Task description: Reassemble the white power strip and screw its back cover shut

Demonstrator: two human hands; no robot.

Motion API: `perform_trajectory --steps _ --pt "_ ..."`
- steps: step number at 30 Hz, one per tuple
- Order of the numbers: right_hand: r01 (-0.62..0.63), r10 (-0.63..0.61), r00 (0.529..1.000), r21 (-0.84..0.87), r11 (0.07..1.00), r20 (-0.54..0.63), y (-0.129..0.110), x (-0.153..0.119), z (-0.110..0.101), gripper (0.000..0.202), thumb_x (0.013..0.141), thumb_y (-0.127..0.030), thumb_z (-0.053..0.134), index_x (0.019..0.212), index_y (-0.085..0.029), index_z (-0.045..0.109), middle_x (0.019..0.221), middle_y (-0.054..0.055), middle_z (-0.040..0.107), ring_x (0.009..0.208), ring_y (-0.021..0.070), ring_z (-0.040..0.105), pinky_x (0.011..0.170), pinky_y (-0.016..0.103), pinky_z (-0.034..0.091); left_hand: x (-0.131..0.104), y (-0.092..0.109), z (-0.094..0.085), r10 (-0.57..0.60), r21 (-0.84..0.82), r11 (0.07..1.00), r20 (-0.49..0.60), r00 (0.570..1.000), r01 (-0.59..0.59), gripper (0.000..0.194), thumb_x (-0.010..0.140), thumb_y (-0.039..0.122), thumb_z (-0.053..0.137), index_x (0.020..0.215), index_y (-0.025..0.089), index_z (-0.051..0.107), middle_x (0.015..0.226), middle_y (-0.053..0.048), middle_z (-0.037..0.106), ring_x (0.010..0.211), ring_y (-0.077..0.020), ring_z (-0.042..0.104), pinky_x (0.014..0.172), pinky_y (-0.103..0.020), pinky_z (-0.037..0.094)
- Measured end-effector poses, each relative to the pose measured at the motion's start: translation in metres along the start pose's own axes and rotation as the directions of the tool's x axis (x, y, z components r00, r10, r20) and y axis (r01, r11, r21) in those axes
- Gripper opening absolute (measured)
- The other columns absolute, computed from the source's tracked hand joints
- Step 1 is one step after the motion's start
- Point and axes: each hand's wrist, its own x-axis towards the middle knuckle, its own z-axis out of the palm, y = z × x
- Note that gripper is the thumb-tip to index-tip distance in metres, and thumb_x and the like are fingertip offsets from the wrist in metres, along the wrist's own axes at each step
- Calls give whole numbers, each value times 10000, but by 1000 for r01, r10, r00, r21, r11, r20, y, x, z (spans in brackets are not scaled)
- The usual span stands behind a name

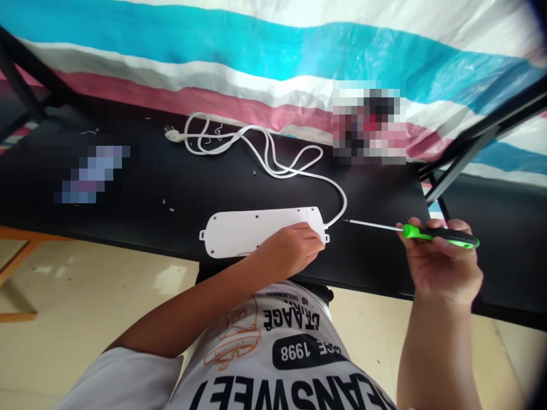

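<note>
A white power strip (239, 230) lies face down on the black table, its back showing several screw holes along the edges. Over its right end rests my left hand (301, 247), fingers bunched together in a pinch at the lower right corner; whatever is between the fingertips is hidden. My right hand (444, 267) grips the black and green handle of a screwdriver (440, 234), off to the right of the strip. The shaft points left, its tip close to the strip's cord (339, 193) and not touching the strip.
The white cord lies in loose loops behind the strip, ending in a plug (173, 134). Small white scraps (172, 209) are scattered about the black table (141, 228). Blurred-out items lie at left and back right. A striped plastic sheet (265, 51) hangs behind, with dark metal bars (491, 128) at the sides.
</note>
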Motion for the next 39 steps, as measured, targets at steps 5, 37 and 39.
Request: perform_trajectory --steps 5,37,39 --pt "17 -16 998 -9 1000 58 1 19 18 350 639 -115 739 927 -311 708 896 -53 712 952 221 771 883 426 683 1 -3 -1 48 131 989 114 992 -63 191 1014 95 523 892 138 663 886 -52 702 903 -175 615 893 -304 521" --pt "34 -35 990 16 999 137 6 44 59 353 665 -69 748 958 -236 647 910 -33 741 985 238 778 895 454 652 2 -16 -1 -77 -203 976 30 997 81 194 991 101 543 973 173 722 994 -43 747 978 -183 668 939 -320 520" --pt "27 -30 991 24 999 133 7 45 57 357 662 -67 755 957 -233 642 916 -33 742 994 241 778 900 455 650 2 -16 0 -57 -180 982 35 998 63 191 990 95 547 967 169 721 985 -43 746 979 -186 660 940 -320 517"
